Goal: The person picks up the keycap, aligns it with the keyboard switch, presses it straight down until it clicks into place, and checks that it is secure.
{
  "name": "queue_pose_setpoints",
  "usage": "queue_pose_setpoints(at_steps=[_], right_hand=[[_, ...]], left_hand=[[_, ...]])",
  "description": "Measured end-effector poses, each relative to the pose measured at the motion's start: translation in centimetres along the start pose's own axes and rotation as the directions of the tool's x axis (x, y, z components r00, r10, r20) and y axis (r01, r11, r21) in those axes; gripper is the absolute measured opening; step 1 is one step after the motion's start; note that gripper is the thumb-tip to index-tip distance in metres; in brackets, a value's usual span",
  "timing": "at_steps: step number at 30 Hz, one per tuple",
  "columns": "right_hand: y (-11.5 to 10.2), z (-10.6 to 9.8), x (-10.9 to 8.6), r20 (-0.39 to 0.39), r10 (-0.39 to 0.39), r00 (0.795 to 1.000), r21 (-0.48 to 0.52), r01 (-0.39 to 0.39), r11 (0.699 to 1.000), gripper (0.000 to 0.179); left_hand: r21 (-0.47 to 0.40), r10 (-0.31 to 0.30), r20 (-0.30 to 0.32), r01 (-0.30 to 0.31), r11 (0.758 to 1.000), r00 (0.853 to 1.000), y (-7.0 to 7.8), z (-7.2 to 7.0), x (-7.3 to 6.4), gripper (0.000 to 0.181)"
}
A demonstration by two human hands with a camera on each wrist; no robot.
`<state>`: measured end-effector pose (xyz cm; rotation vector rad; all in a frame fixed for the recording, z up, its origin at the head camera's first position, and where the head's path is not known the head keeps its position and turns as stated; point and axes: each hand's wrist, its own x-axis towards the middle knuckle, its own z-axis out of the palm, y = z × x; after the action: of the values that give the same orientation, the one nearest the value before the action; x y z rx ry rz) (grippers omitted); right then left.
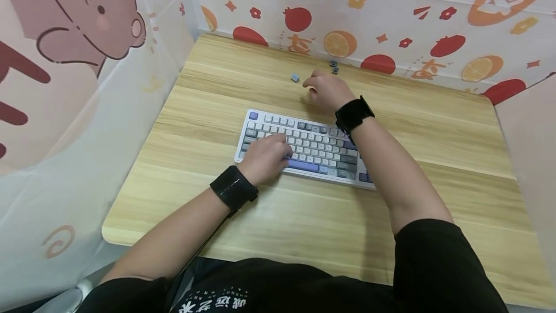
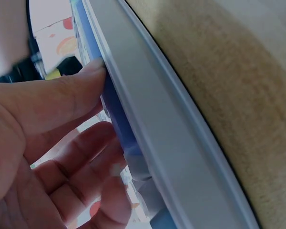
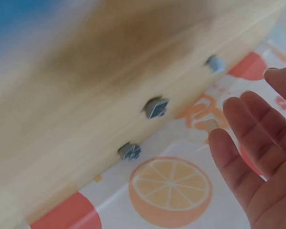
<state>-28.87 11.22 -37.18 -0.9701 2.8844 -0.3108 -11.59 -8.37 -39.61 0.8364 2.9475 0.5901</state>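
Observation:
A white-framed keyboard [image 1: 304, 151] with white, grey and purple keys lies on the table. My left hand [image 1: 266, 157] rests on its left half, thumb touching the purple space bar [image 2: 118, 107] and the other fingers loosely bent over the keys. Beyond the keyboard, my right hand [image 1: 326, 90] hovers near the table's back with relaxed fingers and holds nothing. To its left lies a light blue keycap [image 1: 295, 78]. Two dark grey keycaps, one farther back [image 1: 333, 63] and one nearer [image 1: 335, 70], lie just behind the hand; their hollow undersides show in the right wrist view.
The wooden table [image 1: 195, 120] ends at a patterned curtain [image 1: 269, 8] at the back, printed with fruit and flowers. Another printed curtain [image 1: 100, 110] hangs along the left side. Black straps [image 1: 233, 188] circle both wrists.

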Motion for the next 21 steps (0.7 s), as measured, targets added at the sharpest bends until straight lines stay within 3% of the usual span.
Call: queue_pose_setpoints(at_steps=[6,10,14,16,21], right_hand=[[0.3,0.1,3.4,0.176,0.100,0.979,-0.069,-0.089,0.994,0.044],[-0.1,0.4,4.7,0.315,0.154,0.936,-0.100,-0.129,0.987,0.051],[-1.0,0.8,5.6,0.401,0.159,0.902,-0.131,-0.115,0.985,0.053],[-1.2,0.9,5.6,0.401,0.140,0.906,-0.166,-0.078,0.983,0.051],[-0.7,1.2,4.9,0.294,0.078,0.953,-0.168,-0.029,0.985,0.039]], left_hand=[[0.019,-0.010,0.000,0.010,1.000,1.000,0.4,-0.1,-0.1,0.014],[0.018,-0.019,0.002,0.019,1.000,1.000,0.5,-0.2,-0.4,0.014],[0.019,-0.038,0.013,0.038,0.999,0.999,0.4,-0.4,-0.9,0.016],[0.022,-0.043,0.012,0.042,0.999,0.999,0.3,-0.4,-0.9,0.016],[0.026,-0.040,0.001,0.040,0.999,0.999,0.3,-0.1,-0.6,0.017]])
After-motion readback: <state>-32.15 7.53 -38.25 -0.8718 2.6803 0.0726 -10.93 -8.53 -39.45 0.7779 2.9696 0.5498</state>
